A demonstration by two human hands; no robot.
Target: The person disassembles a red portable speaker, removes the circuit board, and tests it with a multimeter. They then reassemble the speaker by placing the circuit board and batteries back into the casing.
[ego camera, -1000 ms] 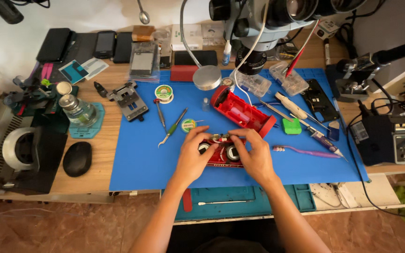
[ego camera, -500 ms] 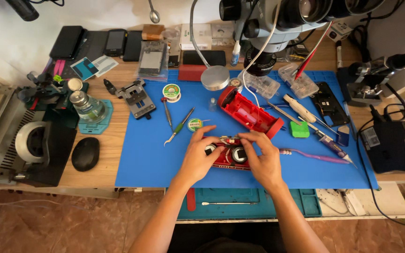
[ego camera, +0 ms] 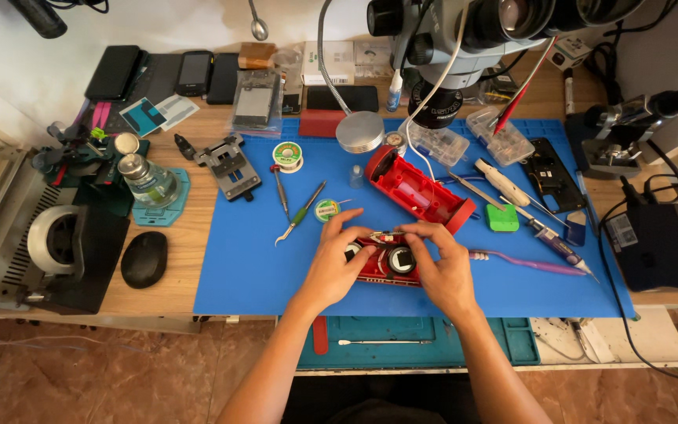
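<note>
Cluttered with repair gear, the wooden bench carries a blue work mat [ego camera: 260, 275] under a stereo microscope [ego camera: 464, 31] at twelve o'clock. Near the mat's centre, both hands close on a small red device half [ego camera: 386, 263] with two round black-and-white parts, probably speakers, facing up. The left hand [ego camera: 337, 263] grips its nine o'clock end, fingers curled over the top edge; the right hand [ego camera: 442, 267] pinches the top edge at about one o'clock, perhaps on a thin wire or clip, though that detail is too small to tell.

Just beyond, at one o'clock from the hands, the matching red shell [ego camera: 417, 188] lies open and apart, so the casing is already split and its insides exposed; nothing looks rejoined yet. Green-handled tweezers [ego camera: 300, 213] and a solder spool [ego camera: 288, 155] sit at eleven o'clock, a purple toothbrush [ego camera: 531, 263] at three o'clock, all untouched.
</note>
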